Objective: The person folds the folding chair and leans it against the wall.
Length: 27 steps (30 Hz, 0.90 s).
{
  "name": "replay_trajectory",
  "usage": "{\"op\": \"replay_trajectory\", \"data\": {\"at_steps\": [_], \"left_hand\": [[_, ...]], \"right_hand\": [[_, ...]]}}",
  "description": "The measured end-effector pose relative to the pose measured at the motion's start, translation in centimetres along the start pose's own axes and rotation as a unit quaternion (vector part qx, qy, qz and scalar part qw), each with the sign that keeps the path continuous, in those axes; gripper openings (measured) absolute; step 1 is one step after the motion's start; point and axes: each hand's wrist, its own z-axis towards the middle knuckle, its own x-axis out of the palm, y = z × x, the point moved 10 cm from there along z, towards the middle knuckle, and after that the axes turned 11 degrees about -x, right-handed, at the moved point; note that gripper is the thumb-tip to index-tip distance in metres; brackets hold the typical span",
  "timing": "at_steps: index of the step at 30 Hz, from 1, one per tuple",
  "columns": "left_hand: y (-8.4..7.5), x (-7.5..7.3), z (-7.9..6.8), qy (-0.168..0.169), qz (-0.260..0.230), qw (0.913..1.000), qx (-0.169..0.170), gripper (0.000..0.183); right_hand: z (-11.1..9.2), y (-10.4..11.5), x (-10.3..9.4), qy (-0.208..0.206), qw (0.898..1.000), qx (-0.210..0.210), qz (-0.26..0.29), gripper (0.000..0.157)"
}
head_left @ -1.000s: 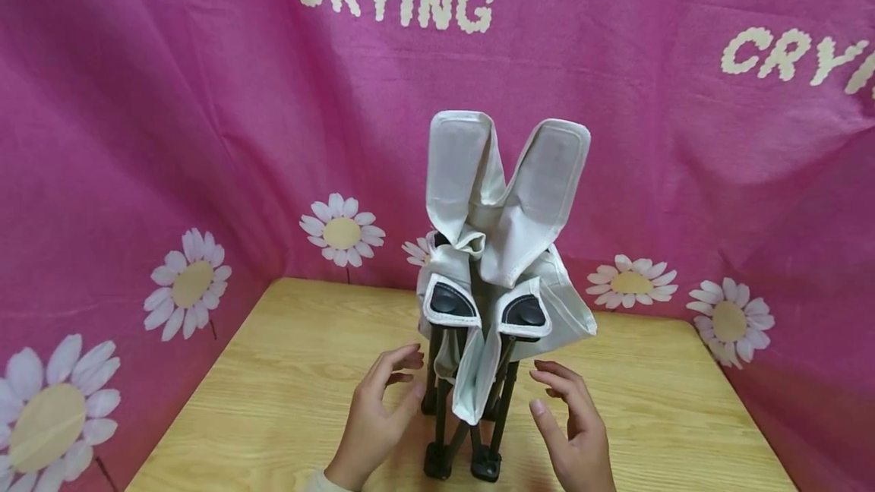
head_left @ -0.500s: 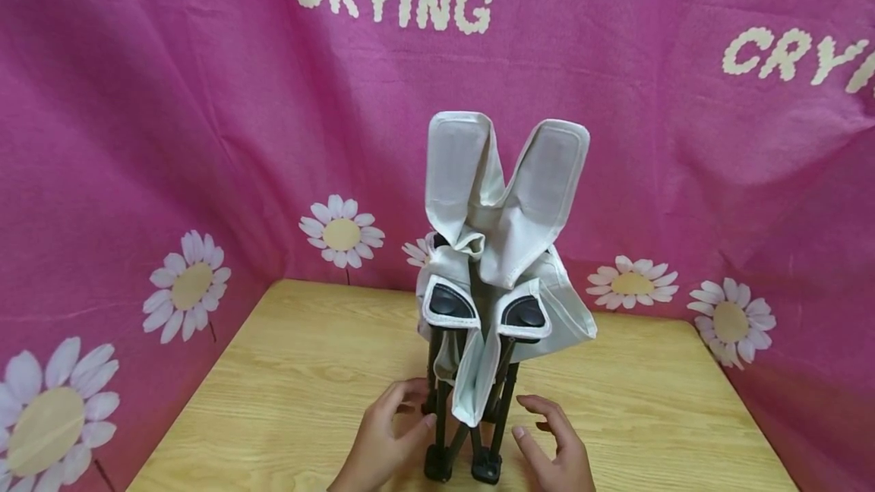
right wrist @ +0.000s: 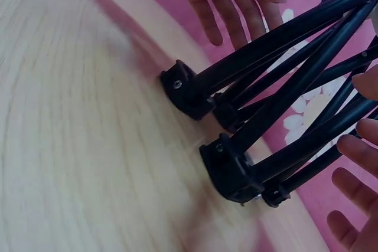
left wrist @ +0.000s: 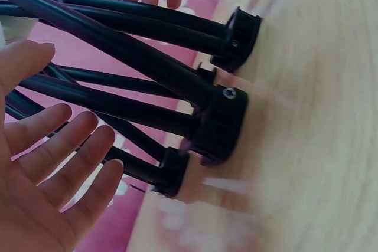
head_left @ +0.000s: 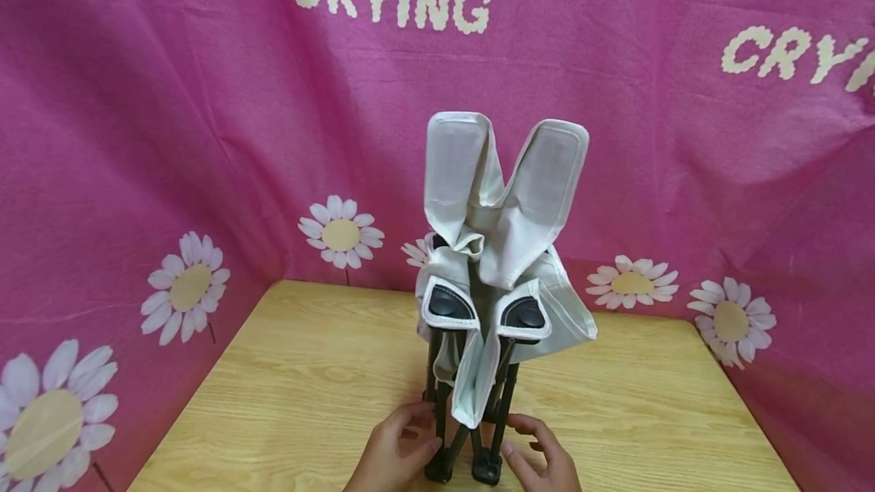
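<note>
Standing upright on a pale wood-grain counter, a folded frame of off-white cloth and black tubular legs occupies the centre of the head view. Two stitched, round-cornered cloth flaps rise from its top and lean apart in a V; below them, two black corner pieces with white-edged cloth borders face the viewer. The legs slant across one another and end in blocky black feet, which rest on the counter. A bare left hand lies just beside the legs, a bare right hand on the opposite side, both low, near the feet. Each hand's grip is apart, the thumb spaced from relaxed fingers; whether any fingertip touches a leg cannot be told. Behind the counter hangs a magenta fabric backdrop printed with white-petalled daisies and cream lettering.
</note>
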Motion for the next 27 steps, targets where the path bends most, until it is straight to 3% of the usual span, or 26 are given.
{"op": "replay_trajectory", "data": {"at_steps": [11, 15, 20, 23, 27], "left_hand": [[1.6, 1.0, -0.2, 0.016, 0.003, 0.9998, 0.009, 0.04], [2.3, 1.3, 0.0, 0.033, 0.001, 0.9992, -0.021, 0.039], [3.1, 1.4, 0.1, 0.025, 0.045, 0.998, -0.037, 0.035], [3.7, 1.5, 0.0, 0.019, 0.072, 0.9964, -0.04, 0.036], [4.6, 1.9, 0.0, 0.036, 0.077, 0.9941, -0.068, 0.038]], "right_hand": [[-0.2, -1.1, 0.7, 0.011, 1.0, -0.008, 0.0, 0.041], [-0.5, -1.5, 1.2, 0.027, 0.999, -0.004, 0.023, 0.045], [-0.8, -2.0, 1.8, 0.046, 0.998, 0.005, 0.043, 0.048], [-0.9, -2.2, 1.8, 0.046, 0.999, 0.005, 0.017, 0.048], [-0.9, -2.7, 1.9, 0.038, 0.999, 0.002, -0.019, 0.046]]}}
